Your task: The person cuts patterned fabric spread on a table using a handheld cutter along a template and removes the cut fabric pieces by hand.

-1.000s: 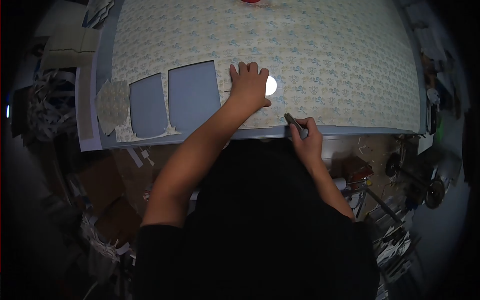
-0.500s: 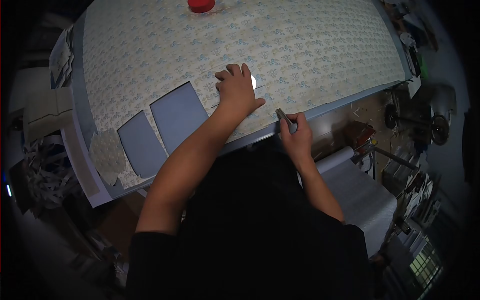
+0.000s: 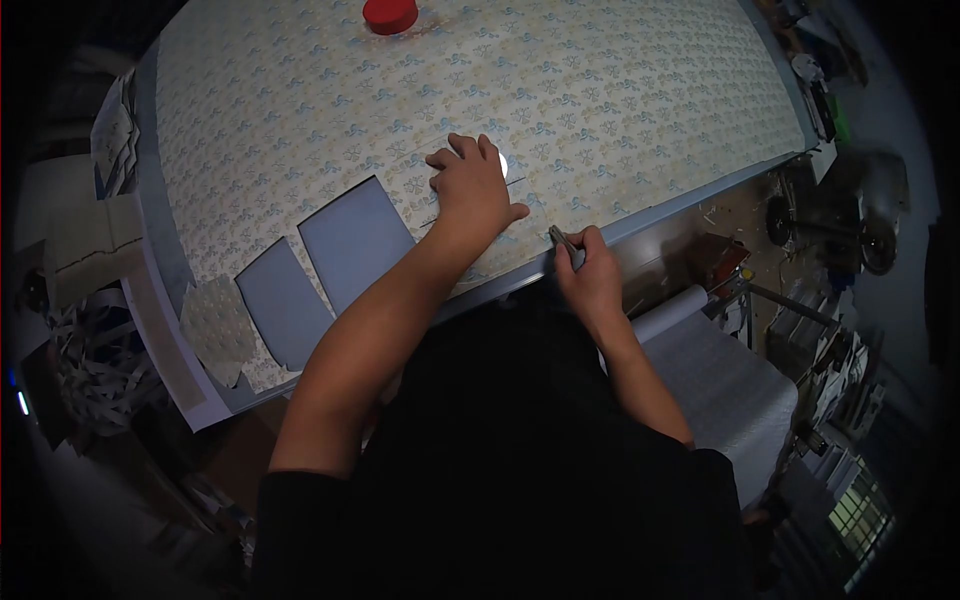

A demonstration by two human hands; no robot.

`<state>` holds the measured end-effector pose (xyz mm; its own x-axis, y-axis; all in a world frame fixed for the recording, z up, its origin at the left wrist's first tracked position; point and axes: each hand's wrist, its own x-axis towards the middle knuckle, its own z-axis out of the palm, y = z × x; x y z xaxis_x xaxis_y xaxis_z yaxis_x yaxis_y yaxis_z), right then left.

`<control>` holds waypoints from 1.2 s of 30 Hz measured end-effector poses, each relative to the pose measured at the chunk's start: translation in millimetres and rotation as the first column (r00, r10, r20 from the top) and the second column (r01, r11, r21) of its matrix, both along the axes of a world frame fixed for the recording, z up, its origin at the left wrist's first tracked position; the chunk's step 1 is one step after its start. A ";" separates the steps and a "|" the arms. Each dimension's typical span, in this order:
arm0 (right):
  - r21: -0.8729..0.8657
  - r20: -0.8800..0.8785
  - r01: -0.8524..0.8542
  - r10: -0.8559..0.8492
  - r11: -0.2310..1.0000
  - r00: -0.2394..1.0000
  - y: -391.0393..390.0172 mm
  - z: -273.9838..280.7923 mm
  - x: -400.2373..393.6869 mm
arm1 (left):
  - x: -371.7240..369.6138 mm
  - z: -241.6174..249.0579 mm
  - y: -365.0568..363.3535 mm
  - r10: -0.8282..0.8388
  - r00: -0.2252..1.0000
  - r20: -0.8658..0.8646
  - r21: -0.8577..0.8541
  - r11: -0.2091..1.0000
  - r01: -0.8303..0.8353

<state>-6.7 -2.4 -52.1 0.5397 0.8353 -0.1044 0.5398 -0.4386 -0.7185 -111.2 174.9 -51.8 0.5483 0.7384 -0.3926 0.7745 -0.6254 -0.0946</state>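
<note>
My left hand lies with fingers spread, pressing on a patterned sheet with small blue and beige motifs. Beside its index finger is a white round spot, partly covered by the hand. Thin straight lines show on the sheet around this hand. At the sheet's near edge, my right hand is closed around a short grey utility knife, its tip pointing up and left over the sheet. Left of my left forearm, two four-sided openings in the sheet bare the blue-grey table surface.
A red round object sits at the far side of the sheet. A loose patterned piece lies at the left corner. Below the right edge stands a roll of pale material. Paper strips heap up at left.
The view has shifted slightly, so the table appears a little lower and to the left. Both hands keep nearly the same place on the sheet; the knife remains in my right hand.
</note>
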 end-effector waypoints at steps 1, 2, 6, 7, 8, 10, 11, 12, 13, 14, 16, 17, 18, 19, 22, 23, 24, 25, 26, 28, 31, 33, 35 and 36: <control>-0.041 0.006 -0.010 0.010 0.999 1.000 3.1 5.5 -0.3 | 0.1 2.3 -1.0 0.031 0.999 0.016 -0.024 0.999 -0.031; -0.082 0.012 -0.019 0.020 0.996 1.000 5.6 8.1 -0.8 | -0.1 4.4 -1.4 0.062 0.998 0.032 -0.049 0.997 -0.061; -0.111 0.072 -0.057 0.065 0.992 0.995 11.0 7.1 2.4 | 2.0 4.8 -0.9 0.086 0.996 0.038 -0.070 0.994 -0.083; -0.111 0.067 -0.050 0.058 0.993 0.996 12.9 7.8 4.0 | 2.3 4.7 -1.6 0.086 0.995 0.041 -0.069 0.994 -0.083; -0.111 0.060 -0.045 0.052 0.993 0.997 14.8 7.8 4.9 | 2.2 4.4 -1.5 0.087 0.995 0.042 -0.068 0.994 -0.084; -0.100 0.063 -0.052 0.058 0.994 0.996 14.1 5.6 4.2 | 2.0 4.3 -0.7 0.089 0.995 0.043 -0.071 0.994 -0.086; -0.086 0.069 -0.054 0.060 0.995 0.996 13.1 4.2 4.4 | 2.5 4.3 -0.7 0.085 0.995 0.047 -0.071 0.994 -0.082; -0.089 0.069 -0.059 0.065 0.994 0.995 12.8 2.1 5.1 | 2.9 4.2 -0.6 0.091 0.995 0.047 -0.075 0.993 -0.087; -0.070 0.074 -0.059 0.064 0.996 0.995 12.5 -0.4 5.6 | 3.0 4.1 -0.5 0.085 0.995 0.047 -0.075 0.994 -0.082; -0.049 0.079 -0.059 0.063 0.997 0.995 13.1 -1.8 6.2 | 3.0 4.1 -0.3 0.080 0.996 0.047 -0.073 0.994 -0.077; -0.037 0.076 -0.093 0.096 0.995 0.992 18.7 -0.3 10.1 | 3.3 7.2 -0.6 0.090 0.995 0.044 -0.085 0.993 -0.086; -0.021 0.076 -0.122 0.123 0.992 0.990 22.5 0.4 12.7 | 3.6 8.3 -0.3 0.093 0.995 0.042 -0.093 0.992 -0.089; -0.022 0.074 -0.130 0.131 0.991 0.989 24.8 1.0 15.4 | 3.5 8.0 -0.8 0.101 0.994 0.040 -0.094 0.991 -0.097; -0.044 0.068 -0.147 0.150 0.988 0.986 27.4 1.6 18.7 | 3.6 7.4 -1.0 0.105 0.993 0.045 -0.098 0.990 -0.100; -0.061 0.044 -0.185 0.187 0.981 0.981 32.6 1.1 25.4 | 3.0 5.9 -1.5 0.110 0.992 0.053 -0.099 0.990 -0.105; -0.056 0.029 -0.198 0.199 0.979 0.979 35.6 0.6 27.7 | 3.2 5.5 -1.0 0.106 0.993 0.056 -0.096 0.990 -0.101; -0.054 0.030 -0.206 0.208 0.977 0.978 39.1 -0.3 29.8 | 3.2 4.8 -1.3 0.115 0.992 0.057 -0.094 0.990 -0.109; -0.049 0.037 -0.224 0.226 0.973 0.973 44.2 -1.7 32.1 | 2.9 4.1 -1.9 0.116 0.991 0.063 -0.095 0.989 -0.110; -0.041 0.044 -0.243 0.245 0.969 0.969 51.4 -3.1 34.4 | 2.9 3.4 -1.8 0.118 0.991 0.069 -0.094 0.989 -0.112; -0.026 0.062 -0.280 0.281 0.960 0.958 73.9 -7.0 37.5 | 2.9 1.8 -2.3 0.130 0.989 0.076 -0.080 0.989 -0.124; -0.031 0.111 -0.334 0.336 0.942 0.935 120.1 -8.6 38.9 | 2.9 0.0 -3.7 0.138 0.987 0.084 -0.062 0.989 -0.133; -0.049 0.146 -0.365 0.368 0.930 0.918 148.3 -11.3 39.2 | 3.3 0.6 -4.5 0.148 0.985 0.088 -0.053 0.988 -0.143; -0.025 0.211 -0.390 0.386 0.920 0.898 169.8 -14.7 38.4 | 2.6 2.6 -5.0 0.136 0.987 0.079 -0.058 0.990 -0.132; -0.022 0.215 -0.397 0.392 0.918 0.894 175.6 -15.1 38.3 | 2.2 3.3 -5.7 0.143 0.986 0.082 -0.054 0.989 -0.139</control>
